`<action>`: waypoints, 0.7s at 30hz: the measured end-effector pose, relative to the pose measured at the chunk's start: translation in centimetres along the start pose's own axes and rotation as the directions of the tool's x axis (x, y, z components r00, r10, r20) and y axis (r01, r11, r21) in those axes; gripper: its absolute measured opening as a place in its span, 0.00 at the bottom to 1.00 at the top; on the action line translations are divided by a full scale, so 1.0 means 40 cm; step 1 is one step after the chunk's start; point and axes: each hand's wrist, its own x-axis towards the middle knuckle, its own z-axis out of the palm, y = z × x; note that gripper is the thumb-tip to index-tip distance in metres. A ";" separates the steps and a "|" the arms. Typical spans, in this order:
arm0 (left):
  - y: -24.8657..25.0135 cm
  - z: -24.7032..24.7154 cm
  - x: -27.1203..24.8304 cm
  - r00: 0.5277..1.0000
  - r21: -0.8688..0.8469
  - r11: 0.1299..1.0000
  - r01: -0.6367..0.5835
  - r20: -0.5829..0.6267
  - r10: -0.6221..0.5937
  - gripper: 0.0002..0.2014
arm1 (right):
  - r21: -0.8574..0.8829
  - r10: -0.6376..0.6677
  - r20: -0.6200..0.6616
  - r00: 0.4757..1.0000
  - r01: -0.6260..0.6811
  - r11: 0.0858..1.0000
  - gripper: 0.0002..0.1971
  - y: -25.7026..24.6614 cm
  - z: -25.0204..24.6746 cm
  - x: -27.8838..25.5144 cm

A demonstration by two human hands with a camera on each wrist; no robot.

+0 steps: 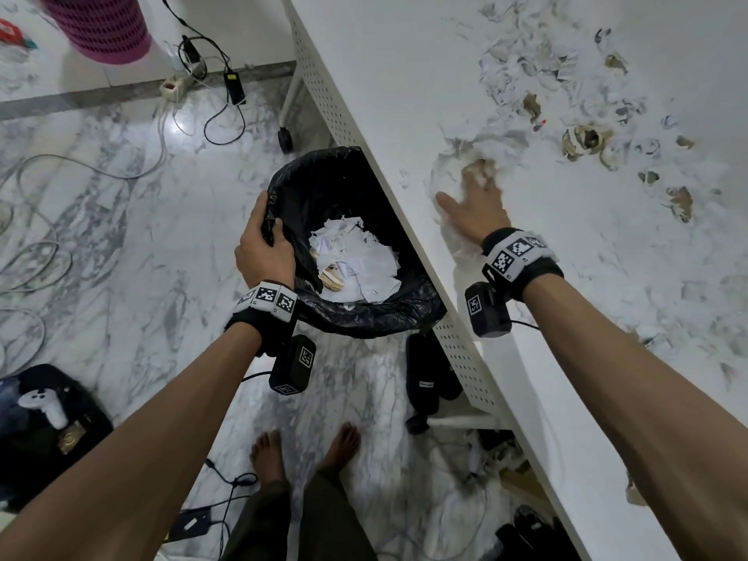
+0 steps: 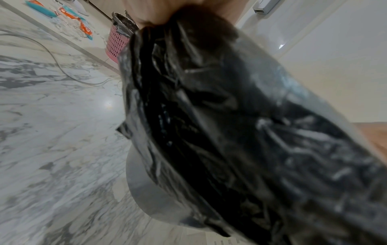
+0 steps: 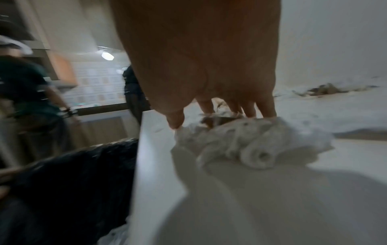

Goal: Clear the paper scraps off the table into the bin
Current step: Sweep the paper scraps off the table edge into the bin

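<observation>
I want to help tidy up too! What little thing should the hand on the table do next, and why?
Probably drag the heap of white paper scraps sideways over the white table's edge. The right hand lies flat, fingers spread on that heap, and the left hand grips the black-lined bin just below the edge, so the scraps should drop in.

One bin (image 1: pixel 364 313), one table (image 1: pixel 404 74), two hands — paper scraps (image 1: pixel 587 139) beyond counting

We see bare table (image 1: pixel 404 74) between the scraps (image 1: pixel 526 74) and edge; the bin (image 1: pixel 364 317) mouth gapes just below.
</observation>
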 end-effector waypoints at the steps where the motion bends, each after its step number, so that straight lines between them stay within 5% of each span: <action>1: 0.000 0.000 -0.001 1.000 -0.001 1.000 0.000 -0.001 0.000 0.22 | -0.042 -0.037 0.014 0.999 0.037 0.998 0.36 -0.012 0.011 -0.017; 4: 0.003 -0.002 0.001 1.000 0.005 1.000 -0.001 0.002 0.001 0.22 | -0.189 -0.168 -0.080 0.983 0.150 0.970 0.27 -0.058 0.026 -0.071; 10: 0.010 -0.007 0.007 1.000 0.004 1.000 -0.005 0.004 0.005 0.22 | -0.011 -0.265 -0.330 0.906 0.277 0.961 0.19 -0.094 -0.019 -0.050; 14: 0.014 -0.005 0.005 1.000 -0.009 1.000 0.005 0.007 -0.005 0.22 | 0.049 -0.210 -0.115 0.971 0.217 0.975 0.33 -0.100 -0.007 0.009; 17: 0.016 -0.004 0.011 1.000 -0.012 1.000 0.006 0.010 -0.006 0.22 | 0.035 -0.243 0.017 0.970 0.242 0.970 0.32 -0.120 0.021 -0.003; 21: 0.022 -0.008 0.020 1.000 -0.014 1.000 0.002 0.020 -0.002 0.21 | -0.112 -0.406 -0.220 0.887 0.391 0.914 0.23 -0.139 0.026 -0.048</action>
